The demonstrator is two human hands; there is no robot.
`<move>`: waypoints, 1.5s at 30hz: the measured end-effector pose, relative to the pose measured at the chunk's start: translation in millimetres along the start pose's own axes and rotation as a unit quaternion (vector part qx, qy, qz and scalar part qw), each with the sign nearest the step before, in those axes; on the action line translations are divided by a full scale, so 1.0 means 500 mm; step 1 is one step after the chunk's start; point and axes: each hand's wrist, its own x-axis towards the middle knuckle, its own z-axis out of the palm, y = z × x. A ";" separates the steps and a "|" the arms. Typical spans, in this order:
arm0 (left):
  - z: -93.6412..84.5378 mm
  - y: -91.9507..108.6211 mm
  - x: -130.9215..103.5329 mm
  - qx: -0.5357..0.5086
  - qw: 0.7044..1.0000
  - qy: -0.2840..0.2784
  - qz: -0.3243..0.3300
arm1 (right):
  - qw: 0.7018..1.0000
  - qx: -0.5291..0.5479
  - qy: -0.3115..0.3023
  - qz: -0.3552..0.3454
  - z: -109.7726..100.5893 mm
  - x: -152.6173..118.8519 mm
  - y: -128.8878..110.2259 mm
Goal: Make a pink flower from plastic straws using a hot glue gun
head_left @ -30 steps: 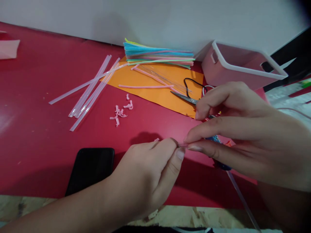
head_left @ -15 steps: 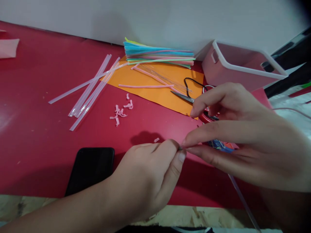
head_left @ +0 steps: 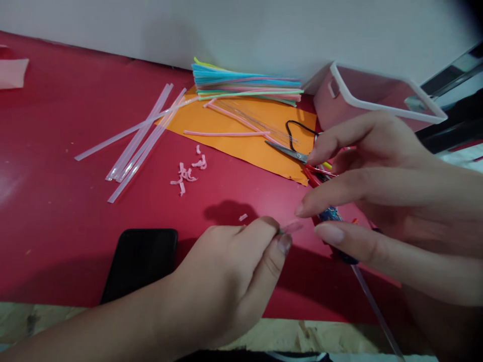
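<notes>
My left hand [head_left: 237,271] is pinched closed above the red table; from its thumb and forefinger sticks out a small, blurred pinkish piece [head_left: 292,228], whose kind I cannot make out. To its right, my right hand [head_left: 377,201] has its thumb and fingers apart, with nothing between them. Partly behind the right hand lie scissors [head_left: 289,151] with red handles and a dark blue glue gun [head_left: 332,216], a clear stick [head_left: 377,311] trailing from it. Pink fuzzy scraps [head_left: 184,173] lie on the table beyond the left hand.
A black phone [head_left: 141,261] lies left of my left forearm. Clear glue sticks [head_left: 141,136] cross each other farther back. Colourful pipe cleaners [head_left: 245,83] and two pink ones rest on an orange sheet [head_left: 241,146]. A pink bin [head_left: 335,110] stands at the back right.
My right hand has let go of the small piece and drawn away to the right, its fingers spreading. My left hand has stayed nearly still, keeping its pinch.
</notes>
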 end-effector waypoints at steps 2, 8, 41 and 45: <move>-0.007 0.008 0.002 -0.038 0.999 -0.010 -0.033 | 1.000 0.003 -0.009 -0.015 0.000 0.001 -0.001; -0.005 0.017 0.005 -0.241 0.956 -0.014 -0.166 | 0.998 0.053 0.030 0.035 0.006 0.002 -0.002; 0.004 -0.017 0.022 -0.659 0.721 -0.008 -0.212 | 0.987 0.128 -0.003 0.098 0.005 0.010 0.008; 0.004 -0.015 0.025 -0.666 0.713 -0.019 -0.217 | 0.987 0.124 -0.004 0.105 0.005 0.010 0.005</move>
